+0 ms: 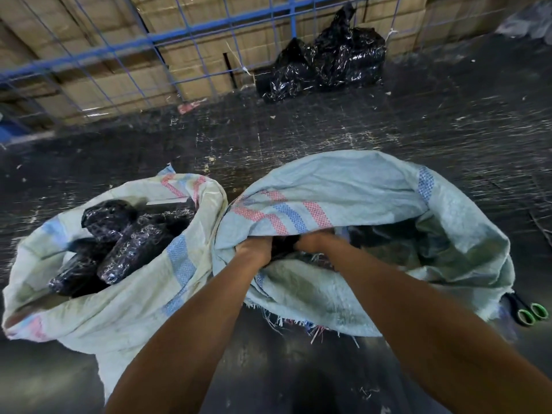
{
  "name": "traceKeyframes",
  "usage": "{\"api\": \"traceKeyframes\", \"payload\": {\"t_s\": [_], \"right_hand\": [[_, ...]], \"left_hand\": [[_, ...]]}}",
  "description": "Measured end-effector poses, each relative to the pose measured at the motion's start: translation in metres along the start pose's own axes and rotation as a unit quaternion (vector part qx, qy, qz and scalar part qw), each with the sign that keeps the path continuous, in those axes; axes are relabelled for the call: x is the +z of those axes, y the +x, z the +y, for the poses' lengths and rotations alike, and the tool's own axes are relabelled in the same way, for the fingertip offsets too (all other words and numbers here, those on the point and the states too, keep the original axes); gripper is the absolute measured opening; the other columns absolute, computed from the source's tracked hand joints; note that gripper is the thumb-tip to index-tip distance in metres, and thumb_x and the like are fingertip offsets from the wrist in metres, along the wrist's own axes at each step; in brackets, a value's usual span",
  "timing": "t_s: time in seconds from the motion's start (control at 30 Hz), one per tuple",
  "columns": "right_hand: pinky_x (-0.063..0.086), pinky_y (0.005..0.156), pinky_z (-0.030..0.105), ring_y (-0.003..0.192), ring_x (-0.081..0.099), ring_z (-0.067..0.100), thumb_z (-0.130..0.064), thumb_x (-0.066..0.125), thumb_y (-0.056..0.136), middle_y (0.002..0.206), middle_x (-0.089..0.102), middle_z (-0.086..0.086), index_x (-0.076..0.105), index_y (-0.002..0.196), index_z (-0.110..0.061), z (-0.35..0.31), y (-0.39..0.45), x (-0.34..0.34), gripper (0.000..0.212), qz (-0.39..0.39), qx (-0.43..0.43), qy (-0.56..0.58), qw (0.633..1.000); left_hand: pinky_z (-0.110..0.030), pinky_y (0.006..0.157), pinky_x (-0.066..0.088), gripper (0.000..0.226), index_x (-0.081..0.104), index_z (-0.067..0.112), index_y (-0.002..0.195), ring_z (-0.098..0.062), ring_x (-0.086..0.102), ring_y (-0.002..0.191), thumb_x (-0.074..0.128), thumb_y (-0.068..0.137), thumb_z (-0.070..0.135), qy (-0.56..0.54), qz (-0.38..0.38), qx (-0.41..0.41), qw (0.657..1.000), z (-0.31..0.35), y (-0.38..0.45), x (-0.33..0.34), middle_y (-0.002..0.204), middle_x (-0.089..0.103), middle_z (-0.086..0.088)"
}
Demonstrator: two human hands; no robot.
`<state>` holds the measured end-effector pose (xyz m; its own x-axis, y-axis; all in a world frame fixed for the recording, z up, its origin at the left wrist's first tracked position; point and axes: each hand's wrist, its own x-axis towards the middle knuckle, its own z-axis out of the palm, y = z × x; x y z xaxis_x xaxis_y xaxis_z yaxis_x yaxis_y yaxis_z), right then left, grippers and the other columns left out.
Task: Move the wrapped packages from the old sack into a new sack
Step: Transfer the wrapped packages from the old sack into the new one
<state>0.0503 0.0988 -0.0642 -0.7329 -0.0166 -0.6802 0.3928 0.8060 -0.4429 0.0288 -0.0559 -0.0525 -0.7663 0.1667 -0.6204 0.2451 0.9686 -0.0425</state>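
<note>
Dark, scuffed warehouse floor [328, 135], littered with pale threads and scraps; open floor lies nearest the person, between the forearms, and wider beyond both sacks toward the far wall. Two woven sacks stand side by side, their rims touching at the middle. Left woven sack [125, 309]: pale, with blue and red stripes, mouth rolled open and facing up; it holds several wrapped packages [131, 249], long dark bundles in shiny film, stacked slantwise and filling the mouth nearly to the rim. Right woven sack [343, 186]: blue-green, same stripes, frayed along its near edge, lying lower with its upper flap folded over the opening; dark wrapped contents show in the shadow under the flap. Left hand [254, 249] and right hand [313, 242] both reach into this opening, close together, on either side of a dark package [283, 245]; the fingers are hidden under the flap and inside the sack, so whether either hand grips cannot be told. Just beside the right sack's near right edge, two rolls with green cores [533, 315] lie on the floor. Well beyond the sacks, crumpled black plastic bags [325, 61] sit against a blue wire cage panel [167, 37], with stacked cardboard cartons [209, 67] behind the mesh. A small red scrap [189, 106] lies at the panel's foot.
</note>
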Motion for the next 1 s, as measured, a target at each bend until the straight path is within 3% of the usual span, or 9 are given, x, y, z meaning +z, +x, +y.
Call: {"api": "traceKeyframes", "payload": {"t_s": [0.13,0.3,0.47,0.57,0.67,0.73,0.87,0.93,1.0], "right_hand": [[0.019,0.118,0.034,0.146,0.028,0.027,-0.028,0.038,0.104,0.160,0.029,0.011,0.034,0.151,-0.011,0.010,-0.003,0.008,0.050,0.116,0.005,-0.015,0.993],[0.029,0.112,0.034,0.142,0.034,0.027,-0.050,0.039,0.102,0.154,0.038,0.008,0.039,0.149,-0.020,0.030,-0.029,-0.039,0.056,0.087,0.007,0.087,0.992],[0.031,0.112,0.034,0.121,0.054,0.025,-0.040,0.030,0.107,0.130,0.058,0.006,0.050,0.136,-0.020,0.043,-0.072,-0.126,0.041,0.150,0.029,0.126,0.980],[0.049,0.062,0.023,0.063,0.070,0.006,-0.034,0.025,0.108,0.079,0.076,0.001,0.038,0.146,-0.010,0.065,-0.071,-0.145,0.047,0.117,0.087,0.196,0.970],[0.024,0.028,0.010,0.021,0.042,0.001,-0.031,0.029,0.108,0.035,0.056,-0.005,0.051,0.132,-0.001,0.098,-0.061,-0.142,0.044,0.156,0.114,0.292,0.937],[0.020,0.025,0.009,0.022,0.044,0.001,-0.030,0.030,0.107,0.047,0.066,-0.001,0.050,0.126,-0.008,0.110,-0.060,-0.136,0.035,0.178,0.124,0.309,0.926],[0.046,0.043,0.015,0.054,0.069,0.012,-0.029,0.034,0.107,0.130,0.060,0.006,0.044,0.139,-0.013,0.135,-0.072,-0.126,0.037,0.197,0.119,0.318,0.920],[0.056,0.076,0.029,0.083,0.071,0.022,-0.028,0.033,0.107,0.135,0.057,0.003,0.040,0.144,-0.016,0.143,-0.082,-0.123,0.040,0.201,0.115,0.234,0.944],[0.054,0.077,0.033,0.084,0.069,0.027,-0.029,0.033,0.105,0.131,0.061,0.009,0.043,0.141,-0.015,0.149,-0.087,-0.121,0.040,0.200,0.122,0.160,0.959]], "left_hand": [[-0.039,0.119,0.028,0.061,0.020,0.017,0.158,-0.031,0.029,0.147,0.045,0.104,0.032,-0.074,0.048,-0.011,0.996,-0.015,-0.009,-0.002,0.163,0.024,-0.012],[-0.035,0.119,0.025,0.053,0.032,0.015,0.154,-0.029,0.031,0.145,0.044,0.104,0.027,-0.141,0.083,0.013,0.986,-0.007,-0.004,-0.029,0.160,0.031,-0.011],[-0.035,0.111,0.036,0.044,0.046,0.011,0.144,-0.031,0.043,0.137,0.047,0.102,0.024,-0.193,0.071,0.106,0.973,0.035,-0.002,-0.073,0.147,0.047,-0.011],[-0.035,0.115,0.029,0.056,0.038,0.026,0.152,-0.024,0.035,0.144,0.045,0.101,0.047,-0.161,-0.077,0.159,0.971,0.062,-0.014,-0.085,0.157,0.036,-0.001],[-0.033,0.085,0.055,0.033,0.063,0.016,0.124,-0.025,0.064,0.103,0.041,0.104,0.031,-0.303,-0.113,0.176,0.930,0.086,-0.013,-0.081,0.120,0.064,-0.010],[-0.026,0.077,0.049,0.022,0.064,0.016,0.113,-0.026,0.063,0.100,0.047,0.099,0.019,-0.261,-0.004,0.181,0.948,0.098,-0.002,-0.075,0.110,0.065,-0.008],[-0.034,0.111,0.036,0.056,0.047,0.017,0.143,-0.029,0.044,0.135,0.066,0.092,0.030,-0.160,0.056,0.184,0.968,0.109,0.025,-0.053,0.144,0.048,-0.010],[-0.038,0.118,0.029,0.068,0.038,0.019,0.150,-0.029,0.036,0.143,0.065,0.092,0.042,-0.114,0.039,0.183,0.976,0.113,0.032,-0.047,0.155,0.039,-0.009],[-0.038,0.121,0.023,0.071,0.029,0.017,0.156,-0.030,0.026,0.148,0.059,0.096,0.042,-0.105,0.065,0.174,0.977,0.120,0.038,-0.044,0.161,0.027,-0.009]]}}
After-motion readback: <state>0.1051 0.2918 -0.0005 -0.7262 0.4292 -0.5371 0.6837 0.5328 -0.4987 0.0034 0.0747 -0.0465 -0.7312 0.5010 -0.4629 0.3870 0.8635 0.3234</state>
